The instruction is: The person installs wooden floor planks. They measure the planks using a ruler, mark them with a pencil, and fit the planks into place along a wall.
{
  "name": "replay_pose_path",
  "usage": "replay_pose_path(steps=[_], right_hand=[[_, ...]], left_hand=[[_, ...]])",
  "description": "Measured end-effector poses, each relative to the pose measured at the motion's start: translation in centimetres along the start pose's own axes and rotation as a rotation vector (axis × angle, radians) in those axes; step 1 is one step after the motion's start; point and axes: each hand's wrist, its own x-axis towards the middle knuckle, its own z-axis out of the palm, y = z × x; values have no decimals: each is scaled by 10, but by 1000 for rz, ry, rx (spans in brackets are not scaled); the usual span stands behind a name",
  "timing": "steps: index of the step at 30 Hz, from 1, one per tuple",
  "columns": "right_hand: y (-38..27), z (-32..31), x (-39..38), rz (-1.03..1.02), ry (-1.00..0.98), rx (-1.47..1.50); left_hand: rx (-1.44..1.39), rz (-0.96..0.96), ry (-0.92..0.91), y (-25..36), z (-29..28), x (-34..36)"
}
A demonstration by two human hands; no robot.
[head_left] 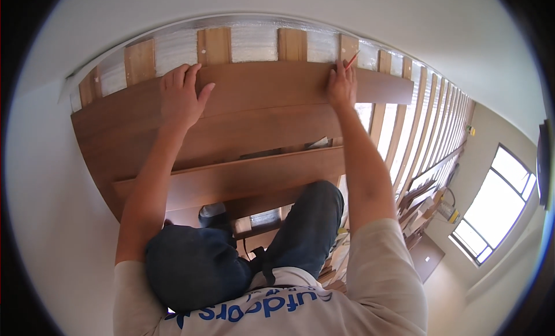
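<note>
A brown wooden floorboard [260, 84] lies at the far side, parallel to the wall, across pale wooden battens [214, 45]. My left hand [180, 96] rests on its left part, fingers at the far edge and thumb spread away. Towards the board's right end, my right hand [343, 87] presses at the far edge with a thin red pencil [352, 60] between its fingers. The pencil's tip points up and to the right. Nearer me, more boards [248, 131] lie side by side, and another floorboard [260, 173] lies across in front of my knees.
Silvery foil sheeting [262, 46] shows between the battens. Bare battens [419, 116] run on to the right. Stacked boards and offcuts [419, 206] lie at the right, near a yellow-and-black tool [448, 212] and a bright window [494, 203]. White walls [46, 174] bound the left and far sides.
</note>
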Motion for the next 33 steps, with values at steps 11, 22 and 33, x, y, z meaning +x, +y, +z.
replay_pose_path(steps=[11,22,33], right_hand=[[-33,9,7,92,-14,144],[-10,45,2,-232,313,196],[8,36,5,-151,107,63]], left_hand=[[127,-10,13,-8,-3,-4],[-119,-16,42,-73,-41,-20],[170,-248,221,-172,-87,-67]])
